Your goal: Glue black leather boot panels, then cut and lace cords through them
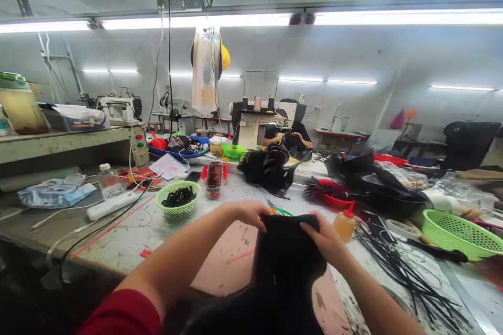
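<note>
A large piece of black fabric stretches from my body up over the work table. My left hand grips its upper left corner, with the fingertips partly behind the cloth. At the upper right corner, my right hand holds the edge, thumb lying on the front. Just beyond the cloth lie scissors with green handles, partly covered. A glue bottle with a red cap stands right beside my right hand. Beneath the cloth is a pinkish board with dark smears.
A green basket of black pieces and a propped phone stand left. Black cords and another green basket lie right. Black material is heaped ahead. Behind it, a person sits at a sewing machine.
</note>
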A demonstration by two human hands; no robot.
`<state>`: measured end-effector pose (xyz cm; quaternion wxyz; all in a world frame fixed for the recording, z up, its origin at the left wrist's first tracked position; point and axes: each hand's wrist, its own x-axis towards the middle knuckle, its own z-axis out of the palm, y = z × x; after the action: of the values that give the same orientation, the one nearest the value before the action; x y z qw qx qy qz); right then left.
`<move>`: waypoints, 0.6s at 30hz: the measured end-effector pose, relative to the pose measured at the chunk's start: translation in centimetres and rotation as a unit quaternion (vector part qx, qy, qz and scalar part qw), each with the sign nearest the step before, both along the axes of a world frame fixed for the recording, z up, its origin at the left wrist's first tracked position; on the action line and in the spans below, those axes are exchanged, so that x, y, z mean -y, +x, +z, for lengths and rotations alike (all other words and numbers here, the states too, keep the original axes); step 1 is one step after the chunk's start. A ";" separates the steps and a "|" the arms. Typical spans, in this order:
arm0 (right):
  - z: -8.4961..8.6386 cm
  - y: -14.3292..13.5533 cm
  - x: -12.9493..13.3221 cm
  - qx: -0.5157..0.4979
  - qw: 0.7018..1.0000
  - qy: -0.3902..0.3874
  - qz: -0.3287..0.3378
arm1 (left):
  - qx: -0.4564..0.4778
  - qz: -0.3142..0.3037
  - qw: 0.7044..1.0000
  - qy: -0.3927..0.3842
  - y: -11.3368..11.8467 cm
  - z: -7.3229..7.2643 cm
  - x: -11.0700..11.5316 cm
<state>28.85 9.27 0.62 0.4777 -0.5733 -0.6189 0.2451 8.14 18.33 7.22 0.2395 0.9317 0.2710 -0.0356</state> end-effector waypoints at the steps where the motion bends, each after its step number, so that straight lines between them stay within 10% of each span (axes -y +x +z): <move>1: 1.2 -0.2 0.2 0.036 0.998 0.030 -0.029 | 0.004 0.005 1.000 0.009 -0.5 1.2 0.1; 7: 11.5 -0.7 1.7 0.240 0.968 0.069 0.011 | 0.034 0.036 0.998 0.031 -3.1 8.1 3.1; 11: 16.0 -1.5 4.5 0.257 0.959 0.105 0.061 | 0.091 0.117 0.986 0.074 -3.5 8.8 6.4; 18: 11.5 -6.1 9.9 0.049 0.976 0.081 0.197 | 0.194 0.194 0.958 0.083 -2.9 4.8 11.7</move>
<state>22.76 -0.62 12.16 0.4342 -0.4104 -0.7603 0.2550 5.28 6.67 12.07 0.2114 0.8669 0.3967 0.2157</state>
